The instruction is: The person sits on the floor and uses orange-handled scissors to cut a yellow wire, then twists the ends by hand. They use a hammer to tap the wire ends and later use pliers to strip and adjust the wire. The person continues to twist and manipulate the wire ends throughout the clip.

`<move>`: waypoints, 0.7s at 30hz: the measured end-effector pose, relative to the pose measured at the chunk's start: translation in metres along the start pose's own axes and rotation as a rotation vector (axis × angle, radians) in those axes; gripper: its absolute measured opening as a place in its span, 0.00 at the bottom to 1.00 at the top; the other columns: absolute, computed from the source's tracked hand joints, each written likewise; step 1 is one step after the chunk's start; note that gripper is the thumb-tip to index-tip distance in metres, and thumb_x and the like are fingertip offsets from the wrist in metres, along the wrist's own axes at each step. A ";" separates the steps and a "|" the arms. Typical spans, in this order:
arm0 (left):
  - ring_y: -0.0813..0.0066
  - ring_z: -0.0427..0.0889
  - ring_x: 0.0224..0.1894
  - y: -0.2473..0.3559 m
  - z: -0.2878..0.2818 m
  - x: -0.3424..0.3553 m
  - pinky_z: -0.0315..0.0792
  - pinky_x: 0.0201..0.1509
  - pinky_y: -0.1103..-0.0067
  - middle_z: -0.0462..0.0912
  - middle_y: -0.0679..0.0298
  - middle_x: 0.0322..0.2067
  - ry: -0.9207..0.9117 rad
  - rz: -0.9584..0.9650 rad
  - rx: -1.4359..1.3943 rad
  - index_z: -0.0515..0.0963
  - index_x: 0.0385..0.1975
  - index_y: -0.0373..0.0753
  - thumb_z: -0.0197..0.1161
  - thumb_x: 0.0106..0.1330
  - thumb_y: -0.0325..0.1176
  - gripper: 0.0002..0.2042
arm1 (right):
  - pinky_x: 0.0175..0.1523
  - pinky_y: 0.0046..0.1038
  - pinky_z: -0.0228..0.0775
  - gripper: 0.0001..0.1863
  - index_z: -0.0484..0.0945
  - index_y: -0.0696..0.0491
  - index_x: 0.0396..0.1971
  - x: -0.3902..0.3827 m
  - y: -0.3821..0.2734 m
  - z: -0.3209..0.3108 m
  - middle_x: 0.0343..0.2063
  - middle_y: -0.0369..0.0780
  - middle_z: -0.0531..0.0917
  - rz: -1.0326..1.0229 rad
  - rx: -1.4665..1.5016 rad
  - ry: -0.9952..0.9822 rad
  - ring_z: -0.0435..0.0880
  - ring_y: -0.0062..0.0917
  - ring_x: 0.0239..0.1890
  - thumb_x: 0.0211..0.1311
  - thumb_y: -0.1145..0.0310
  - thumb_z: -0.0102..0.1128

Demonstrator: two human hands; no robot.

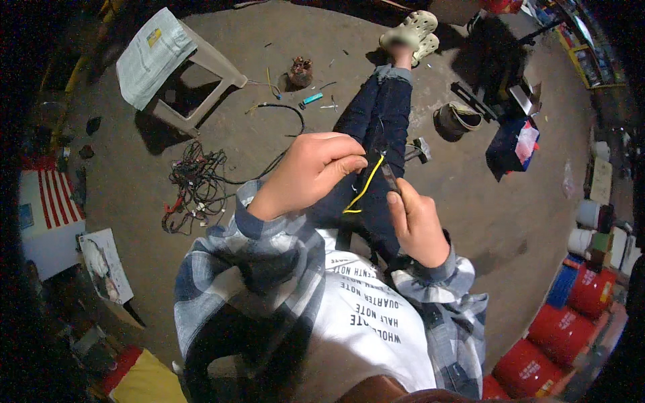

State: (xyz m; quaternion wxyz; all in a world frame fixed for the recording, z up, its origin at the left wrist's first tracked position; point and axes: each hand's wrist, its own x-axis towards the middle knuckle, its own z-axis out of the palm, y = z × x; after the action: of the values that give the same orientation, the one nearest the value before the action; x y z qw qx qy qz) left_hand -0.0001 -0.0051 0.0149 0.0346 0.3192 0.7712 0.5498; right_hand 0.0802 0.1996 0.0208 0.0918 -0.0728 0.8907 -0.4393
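Observation:
A thin yellow wire runs over my dark trousers, its lower end bent and its upper end bare or pale. My left hand is closed in a pinch just left of the wire's upper end; what its fingertips hold is too small to make out. In my right hand is a narrow metal blade, gripped between thumb and fingers and pointing up beside the wire. A hammer lies on the floor to the right of my legs.
Left on the floor lies a tangle of dark wires. Beyond are a covered stool, a teal tool and a copper wire bundle. To the right stand a bucket, an open box and red containers.

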 end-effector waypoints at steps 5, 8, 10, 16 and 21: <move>0.63 0.77 0.28 0.002 0.010 -0.001 0.69 0.32 0.76 0.77 0.56 0.25 0.069 -0.034 -0.100 0.76 0.29 0.31 0.60 0.58 0.30 0.08 | 0.26 0.41 0.64 0.07 0.67 0.60 0.36 -0.003 0.000 0.015 0.19 0.57 0.72 0.034 0.138 0.095 0.73 0.55 0.27 0.63 0.71 0.49; 0.61 0.77 0.28 0.001 0.010 0.001 0.69 0.32 0.75 0.77 0.55 0.25 0.058 -0.008 -0.058 0.75 0.29 0.31 0.60 0.58 0.30 0.07 | 0.27 0.41 0.65 0.08 0.67 0.59 0.37 -0.003 0.005 0.011 0.19 0.56 0.73 0.045 0.111 0.053 0.74 0.54 0.28 0.63 0.70 0.48; 0.59 0.77 0.28 0.000 0.002 0.002 0.69 0.31 0.74 0.77 0.55 0.25 -0.011 0.069 0.036 0.75 0.28 0.31 0.60 0.58 0.29 0.07 | 0.28 0.42 0.65 0.08 0.68 0.59 0.37 -0.002 0.008 -0.002 0.20 0.56 0.74 0.049 0.091 -0.056 0.74 0.54 0.28 0.63 0.70 0.48; 0.58 0.77 0.28 0.004 -0.002 0.007 0.69 0.31 0.73 0.77 0.55 0.24 -0.040 0.106 0.045 0.76 0.28 0.31 0.58 0.59 0.29 0.06 | 0.28 0.41 0.66 0.09 0.68 0.59 0.38 -0.004 0.010 -0.006 0.21 0.56 0.74 0.051 0.054 -0.051 0.75 0.54 0.27 0.63 0.70 0.48; 0.60 0.77 0.27 0.001 0.011 0.007 0.69 0.31 0.73 0.77 0.56 0.24 0.043 0.080 -0.016 0.76 0.28 0.32 0.58 0.58 0.29 0.06 | 0.27 0.39 0.66 0.11 0.69 0.63 0.41 -0.007 0.015 0.019 0.21 0.57 0.73 0.028 0.117 0.102 0.75 0.53 0.26 0.63 0.71 0.49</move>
State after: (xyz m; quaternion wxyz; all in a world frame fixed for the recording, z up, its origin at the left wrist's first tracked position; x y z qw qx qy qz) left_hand -0.0007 0.0081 0.0136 -0.0016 0.3376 0.7539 0.5636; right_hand 0.0902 0.1956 -0.0015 0.0568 -0.0323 0.8678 -0.4925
